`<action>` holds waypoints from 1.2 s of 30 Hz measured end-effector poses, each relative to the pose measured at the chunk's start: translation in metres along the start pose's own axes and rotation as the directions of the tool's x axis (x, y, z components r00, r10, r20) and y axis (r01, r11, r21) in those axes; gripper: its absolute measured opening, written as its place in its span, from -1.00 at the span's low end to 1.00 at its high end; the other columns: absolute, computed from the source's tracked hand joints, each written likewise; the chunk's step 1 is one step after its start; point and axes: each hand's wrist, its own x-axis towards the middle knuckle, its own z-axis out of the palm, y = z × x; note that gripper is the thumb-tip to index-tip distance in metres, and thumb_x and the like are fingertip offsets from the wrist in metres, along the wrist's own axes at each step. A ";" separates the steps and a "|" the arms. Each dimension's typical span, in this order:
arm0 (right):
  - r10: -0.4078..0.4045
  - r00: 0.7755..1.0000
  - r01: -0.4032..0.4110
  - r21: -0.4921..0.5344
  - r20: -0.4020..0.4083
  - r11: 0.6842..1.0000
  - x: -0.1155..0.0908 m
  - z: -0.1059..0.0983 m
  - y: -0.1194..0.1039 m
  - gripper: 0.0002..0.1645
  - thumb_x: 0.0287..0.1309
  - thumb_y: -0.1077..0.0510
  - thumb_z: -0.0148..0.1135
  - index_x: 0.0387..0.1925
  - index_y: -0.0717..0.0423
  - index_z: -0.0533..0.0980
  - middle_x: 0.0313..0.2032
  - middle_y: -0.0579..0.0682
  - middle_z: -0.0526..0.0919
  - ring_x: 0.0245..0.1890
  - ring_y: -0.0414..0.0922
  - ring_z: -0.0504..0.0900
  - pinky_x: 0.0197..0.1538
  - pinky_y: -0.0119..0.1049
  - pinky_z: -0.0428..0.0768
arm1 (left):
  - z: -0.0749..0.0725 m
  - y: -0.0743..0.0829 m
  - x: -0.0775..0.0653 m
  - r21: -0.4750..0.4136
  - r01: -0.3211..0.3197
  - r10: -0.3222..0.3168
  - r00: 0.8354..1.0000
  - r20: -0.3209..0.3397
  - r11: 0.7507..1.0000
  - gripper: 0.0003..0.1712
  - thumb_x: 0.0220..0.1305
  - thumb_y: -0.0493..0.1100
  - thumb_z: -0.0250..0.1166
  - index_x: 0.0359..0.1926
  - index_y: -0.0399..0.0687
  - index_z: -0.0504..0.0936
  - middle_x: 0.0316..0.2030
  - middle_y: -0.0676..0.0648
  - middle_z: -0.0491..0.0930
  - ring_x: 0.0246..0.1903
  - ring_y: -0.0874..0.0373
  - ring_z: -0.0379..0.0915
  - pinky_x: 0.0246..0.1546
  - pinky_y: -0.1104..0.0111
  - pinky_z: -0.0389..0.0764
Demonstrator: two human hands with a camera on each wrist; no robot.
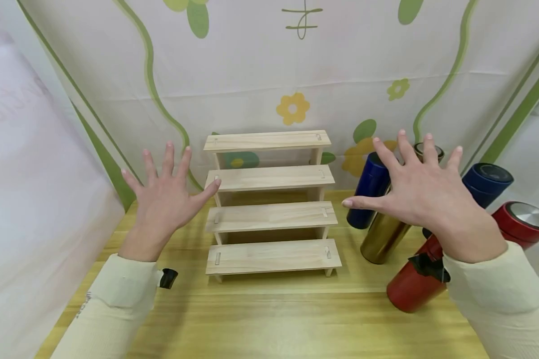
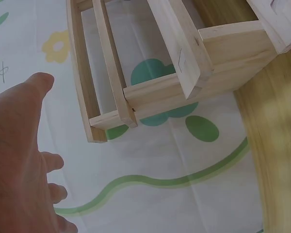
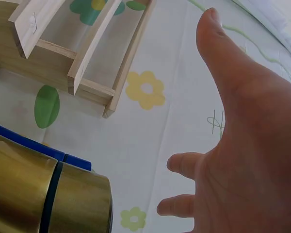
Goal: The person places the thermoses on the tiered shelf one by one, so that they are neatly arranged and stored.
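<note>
Four-tier wooden step rack (image 1: 269,217) mid-surface (image 1: 274,319), floral cloth (image 1: 247,75) at 12 o'clock. Left hand (image 1: 163,199) at rack's 9 o'clock, grip spread, fingers apart. Right hand (image 1: 424,192) at 3 o'clock, grip likewise splayed, partly hiding gold flask (image 1: 382,242). Blue flask (image 1: 369,194), navy flask (image 1: 482,189) near 3; red flask (image 1: 413,284) near 4.

Wooden table (image 1: 269,319) observed: tiered stand (image 1: 271,217) at twelve o'clock; blue flask (image 1: 367,192), gold flask (image 1: 384,237), red flask (image 1: 410,285), two to three.
</note>
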 end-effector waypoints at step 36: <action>0.492 0.744 -0.179 0.574 -0.452 0.799 -0.089 0.077 0.046 -0.43 0.35 -0.09 0.47 0.32 -0.03 0.67 0.24 0.22 0.70 -0.03 -0.32 0.53 -0.21 -0.83 0.14 | 0.071 -0.003 -0.045 -0.630 0.126 -0.017 0.984 0.177 0.767 -0.07 0.64 0.20 0.17 0.67 -0.31 0.09 0.64 -0.40 0.15 0.59 -0.46 0.11 0.54 -0.34 0.25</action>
